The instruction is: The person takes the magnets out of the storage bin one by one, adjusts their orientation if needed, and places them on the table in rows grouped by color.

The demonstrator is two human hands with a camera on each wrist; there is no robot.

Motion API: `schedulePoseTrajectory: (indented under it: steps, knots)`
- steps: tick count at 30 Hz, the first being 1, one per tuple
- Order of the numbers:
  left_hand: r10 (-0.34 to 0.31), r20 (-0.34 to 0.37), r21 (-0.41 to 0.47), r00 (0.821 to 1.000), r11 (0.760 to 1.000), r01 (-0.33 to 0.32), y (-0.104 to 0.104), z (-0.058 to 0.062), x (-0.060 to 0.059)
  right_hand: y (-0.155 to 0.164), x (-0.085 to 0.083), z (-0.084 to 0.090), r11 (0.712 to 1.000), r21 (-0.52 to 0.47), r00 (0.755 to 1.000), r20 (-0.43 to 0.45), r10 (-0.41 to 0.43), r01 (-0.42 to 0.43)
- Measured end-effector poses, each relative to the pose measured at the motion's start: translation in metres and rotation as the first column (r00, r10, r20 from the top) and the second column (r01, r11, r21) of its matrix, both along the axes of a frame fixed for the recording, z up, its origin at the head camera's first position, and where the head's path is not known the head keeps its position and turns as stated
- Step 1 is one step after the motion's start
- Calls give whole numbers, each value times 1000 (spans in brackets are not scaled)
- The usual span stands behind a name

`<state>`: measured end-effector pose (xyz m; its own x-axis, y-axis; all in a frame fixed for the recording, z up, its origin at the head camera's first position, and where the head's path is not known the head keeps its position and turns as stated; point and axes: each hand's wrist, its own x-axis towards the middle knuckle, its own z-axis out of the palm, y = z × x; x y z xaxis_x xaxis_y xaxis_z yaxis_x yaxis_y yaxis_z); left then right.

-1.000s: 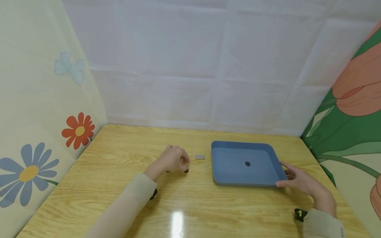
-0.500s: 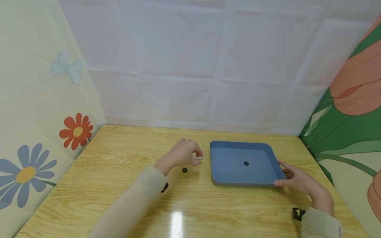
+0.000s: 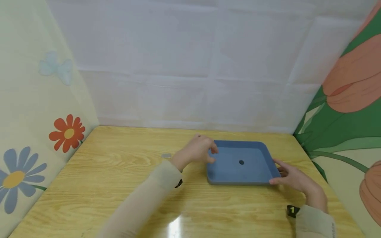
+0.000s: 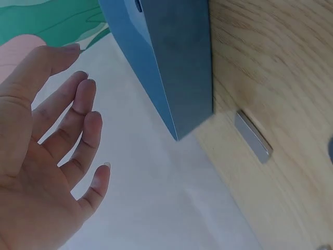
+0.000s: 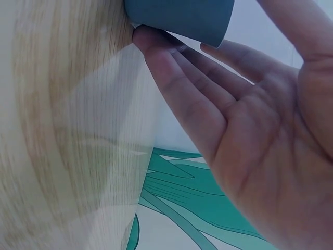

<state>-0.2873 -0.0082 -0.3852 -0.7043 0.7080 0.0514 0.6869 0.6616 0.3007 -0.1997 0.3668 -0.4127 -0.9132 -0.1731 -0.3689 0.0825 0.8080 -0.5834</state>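
Tray (image 3: 238, 178), blue, on the wooden table (image 3: 119, 185): at its near right corner the right hand (image 3: 293, 178) rests straight fingers against the wall, holding nothing; at its left edge hovers the left hand (image 3: 197, 150), fingers loosely spread and empty; inside lies a black disc (image 3: 241, 162); well left of it, a small grey block (image 3: 166, 155).

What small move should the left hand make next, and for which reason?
Probably the left hand should draw back leftward to the small grey bar and pinch it. That hand is open and empty at the left rim of the blue tray, the bar lies on the table to its left, and a black disc already lies in the tray, which the right hand touches.
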Motion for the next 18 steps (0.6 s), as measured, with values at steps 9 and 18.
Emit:
schedulePoseTrajectory:
  steps: [9, 18]
  knots:
    - [-23, 23, 3, 999, 1000, 23, 23, -4, -3, -3, 0, 1, 1000, -6, 1000, -8, -9, 9]
    - [-50, 50, -11, 997, 999, 51, 46, -12, -6, -1, 1, -2, 1000, -30, 1000, -11, -8, 8]
